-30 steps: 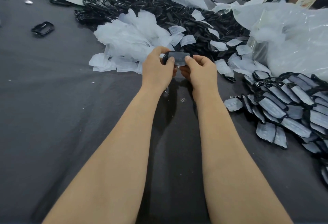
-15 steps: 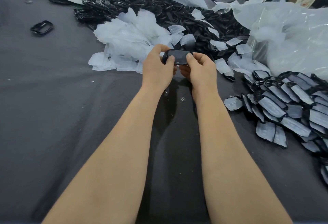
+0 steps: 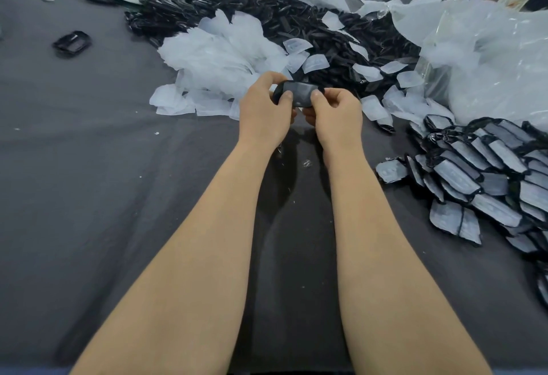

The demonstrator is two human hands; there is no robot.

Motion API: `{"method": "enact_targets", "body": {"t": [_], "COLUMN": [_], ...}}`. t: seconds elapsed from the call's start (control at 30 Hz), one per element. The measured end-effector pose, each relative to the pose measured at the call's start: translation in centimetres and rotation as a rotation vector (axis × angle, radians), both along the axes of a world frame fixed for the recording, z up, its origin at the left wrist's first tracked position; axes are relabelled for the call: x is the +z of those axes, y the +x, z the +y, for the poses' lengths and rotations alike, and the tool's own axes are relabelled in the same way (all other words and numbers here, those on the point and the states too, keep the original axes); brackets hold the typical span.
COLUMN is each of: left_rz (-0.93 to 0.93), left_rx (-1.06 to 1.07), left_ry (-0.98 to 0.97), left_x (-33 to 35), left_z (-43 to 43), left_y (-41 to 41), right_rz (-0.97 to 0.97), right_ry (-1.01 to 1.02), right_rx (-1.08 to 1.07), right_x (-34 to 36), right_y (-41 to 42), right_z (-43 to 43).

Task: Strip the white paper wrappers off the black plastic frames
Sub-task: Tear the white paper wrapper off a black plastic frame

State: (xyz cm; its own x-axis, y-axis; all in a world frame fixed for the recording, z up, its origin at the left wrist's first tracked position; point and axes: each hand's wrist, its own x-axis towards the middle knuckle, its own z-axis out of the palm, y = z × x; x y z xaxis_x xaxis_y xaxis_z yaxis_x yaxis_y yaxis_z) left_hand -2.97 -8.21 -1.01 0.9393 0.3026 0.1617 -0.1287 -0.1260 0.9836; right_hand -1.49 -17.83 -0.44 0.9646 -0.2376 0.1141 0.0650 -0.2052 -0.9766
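Both hands are up off the dark cloth (image 3: 89, 196) and close together, clamped on one black plastic frame (image 3: 298, 92). The left hand (image 3: 264, 110) pinches its left end, thumb on the near face. The right hand (image 3: 338, 113) pinches the right end the same way, fingers curled underneath. The face between the thumbs reads greyish, so I judge the paper is still on, though I cannot be sure.

That puts us at the start of a peel: finding an edge. The next move calls for one thumb to catch the paper's lip while the other hand holds the frame firm, then a pull away.

Now the count. One frame in hand. One lone bare frame (image 3: 72, 43) lies well off to the left. To the right of the right hand sits a pile of wrapped frames (image 3: 480, 173), dozens, too many to count singly. Beyond the left hand is a heap of shed white wrappers (image 3: 219, 57), and behind it a heap of stripped frames (image 3: 296, 24), neither countable. A clear plastic bag (image 3: 489, 63) lies beyond the right hand.
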Motion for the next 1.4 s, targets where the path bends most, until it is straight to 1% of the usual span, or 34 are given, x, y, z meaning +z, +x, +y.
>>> {"method": "enact_targets", "body": {"t": [0.07,0.27,0.43,0.53,0.7,0.9,1.07,1.3,1.4], "left_rz": [-0.002,0.007,-0.004,-0.008,-0.002,0.024,0.016,0.002,0.004], "left_rx": [-0.005,-0.003,-0.013,-0.017,-0.003,0.01,-0.019,0.003,0.004], "left_ry": [0.002,0.004,0.023,0.035,0.036,0.02,0.003,0.053,0.091], "left_x": [0.04,0.15,0.12,0.1,0.16,0.34,0.28,0.43,0.46], "left_z": [-0.04,-0.03,0.01,-0.09,0.05,-0.04,0.0,-0.1,-0.09], "left_y": [0.01,0.13,0.09,0.08,0.04,-0.05,-0.1,-0.35,-0.39], "right_rz": [-0.006,-0.007,-0.01,0.009,0.02,0.021,0.014,0.003,0.003], "right_ry": [-0.022,0.043,-0.025,-0.029,0.062,0.116,0.09,0.013,0.02], "right_rx": [-0.007,0.001,-0.017,-0.022,0.004,0.021,0.002,0.0,0.005], "right_x": [-0.03,0.12,0.16,0.13,0.0,0.22,0.2,0.04,0.07], "right_y": [-0.03,-0.25,-0.2,-0.09,-0.08,0.09,-0.02,0.07,0.1], "right_z": [0.09,0.21,0.17,0.1,0.13,0.06,0.01,-0.1,-0.1]}}
